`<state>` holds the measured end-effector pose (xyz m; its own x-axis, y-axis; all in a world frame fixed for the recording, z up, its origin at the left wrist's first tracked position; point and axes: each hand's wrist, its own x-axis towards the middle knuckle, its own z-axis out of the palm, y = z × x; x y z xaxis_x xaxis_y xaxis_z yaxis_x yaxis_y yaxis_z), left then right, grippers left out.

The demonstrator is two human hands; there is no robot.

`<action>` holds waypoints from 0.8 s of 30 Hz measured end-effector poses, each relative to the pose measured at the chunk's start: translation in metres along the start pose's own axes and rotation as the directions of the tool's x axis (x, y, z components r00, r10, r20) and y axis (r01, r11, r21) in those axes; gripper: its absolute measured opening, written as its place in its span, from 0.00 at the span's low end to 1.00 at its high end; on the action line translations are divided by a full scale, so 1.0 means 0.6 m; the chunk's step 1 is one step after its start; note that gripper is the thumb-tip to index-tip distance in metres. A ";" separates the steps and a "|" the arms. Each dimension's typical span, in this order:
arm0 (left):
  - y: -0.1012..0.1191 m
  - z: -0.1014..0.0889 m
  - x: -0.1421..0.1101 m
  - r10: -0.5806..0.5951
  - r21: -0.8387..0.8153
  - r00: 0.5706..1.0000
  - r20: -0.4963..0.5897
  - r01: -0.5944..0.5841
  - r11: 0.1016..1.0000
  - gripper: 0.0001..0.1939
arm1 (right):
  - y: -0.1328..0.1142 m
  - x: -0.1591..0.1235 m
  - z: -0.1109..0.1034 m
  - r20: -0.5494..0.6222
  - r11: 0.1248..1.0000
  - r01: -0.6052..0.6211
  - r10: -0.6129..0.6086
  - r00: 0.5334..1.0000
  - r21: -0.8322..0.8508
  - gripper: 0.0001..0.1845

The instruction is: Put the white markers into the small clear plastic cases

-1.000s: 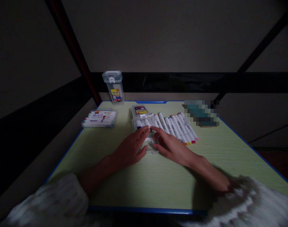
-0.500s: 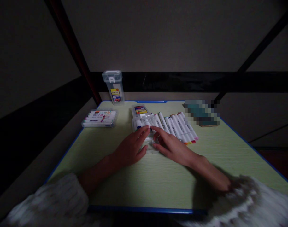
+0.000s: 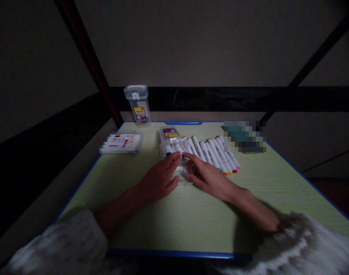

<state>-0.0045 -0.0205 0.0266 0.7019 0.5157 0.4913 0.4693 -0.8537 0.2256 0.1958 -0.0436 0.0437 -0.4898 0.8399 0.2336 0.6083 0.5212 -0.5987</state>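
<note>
A clear plastic marker case [image 3: 172, 142] with a yellow, red and blue label lies on its back with its lid open, several white markers inside. My left hand [image 3: 161, 175] reaches over its near left side, fingers stretched out and thumb apart, the fingertips resting by the dark marker ends. From the other side comes my right hand [image 3: 207, 173], index finger extended and the others bent, thumb beside the clear lid [image 3: 181, 176]. The two index fingertips nearly meet. Neither hand visibly grips anything, though part of the case is hidden under them.
Just right of the case lies a row of white markers [image 3: 211, 152] with coloured ends. A flat clear marker box [image 3: 121, 143] lies at the left, and a tall lidded container [image 3: 138, 107] stands behind. At the back right is a blurred-out green object [image 3: 243, 137]. The table [image 3: 168, 225] has blue edges.
</note>
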 end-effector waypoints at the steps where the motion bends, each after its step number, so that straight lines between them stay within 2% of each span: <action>1: 0.000 0.000 0.000 0.001 -0.001 1.000 -0.002 -0.001 1.000 0.30 | 0.000 0.000 0.000 0.001 1.000 -0.002 0.002 1.000 0.003 0.29; 24: -0.001 0.000 0.001 0.015 0.013 1.000 -0.005 -0.014 1.000 0.29 | -0.001 0.001 0.000 0.015 1.000 -0.026 0.027 1.000 -0.014 0.30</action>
<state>-0.0046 -0.0200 0.0269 0.7058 0.5028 0.4991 0.4660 -0.8601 0.2075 0.1952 -0.0437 0.0441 -0.4831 0.8511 0.2058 0.6295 0.5009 -0.5940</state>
